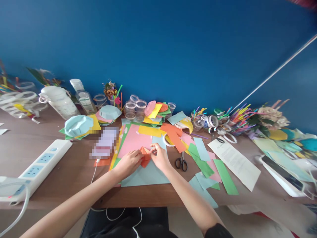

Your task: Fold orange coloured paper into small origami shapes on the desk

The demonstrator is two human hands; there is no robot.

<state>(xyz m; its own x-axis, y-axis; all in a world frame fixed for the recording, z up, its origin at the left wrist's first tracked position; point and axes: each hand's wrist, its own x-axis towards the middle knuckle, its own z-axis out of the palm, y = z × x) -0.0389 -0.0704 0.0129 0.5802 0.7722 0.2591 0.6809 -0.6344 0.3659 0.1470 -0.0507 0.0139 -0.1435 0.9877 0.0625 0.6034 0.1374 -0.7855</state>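
A folded piece of orange paper [145, 157] is held between both hands above the coloured sheets. My left hand [129, 162] grips its left side, fingers bent over it. From the right, my right hand [159, 156] pinches the upper right edge between thumb and fingers. Beneath them lie a light blue sheet [145, 178] and a pink sheet [131, 138]. Black-handled scissors [182, 162] rest to the right of my right hand, with a roll of tape [168, 140] beyond. The palm sides of both hands are hidden.
A phone [105, 142] on a cable lies to the left, near a white power strip [47, 165]. Green strips [225, 177] and a printed sheet [234, 162] spread rightward. Along the blue wall stand clear cups [140, 110], bottles [84, 98] and folded paper shapes [79, 125].
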